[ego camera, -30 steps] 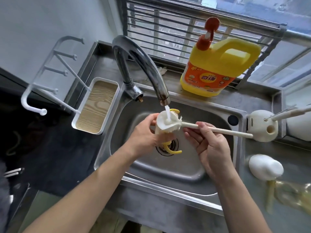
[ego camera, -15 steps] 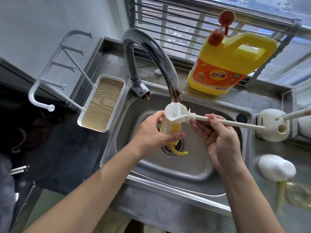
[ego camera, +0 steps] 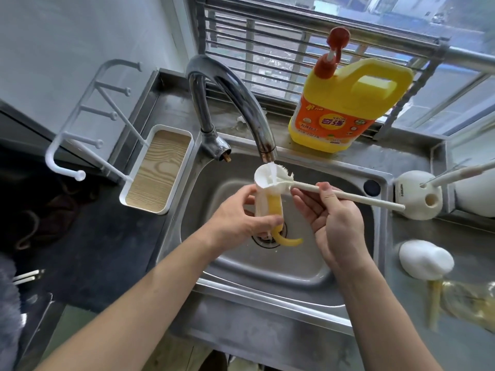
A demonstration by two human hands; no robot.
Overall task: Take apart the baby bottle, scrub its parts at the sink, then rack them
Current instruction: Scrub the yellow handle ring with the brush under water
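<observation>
The baby bottle [ego camera: 263, 199] is gripped by the left hand [ego camera: 238, 223] over the sink [ego camera: 294, 269], mouth tilted under the running tap [ego camera: 235, 97] to catch water, while the right hand [ego camera: 334, 226] pinches the brush [ego camera: 380, 202], bristles at its rim for scrubbing.

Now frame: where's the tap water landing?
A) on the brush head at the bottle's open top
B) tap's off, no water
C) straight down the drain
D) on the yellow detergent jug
A: the water stream from the faucet lands on the head of the brush, at the open top of the bottle, which the left hand grips; the right hand holds the brush handle.
</observation>
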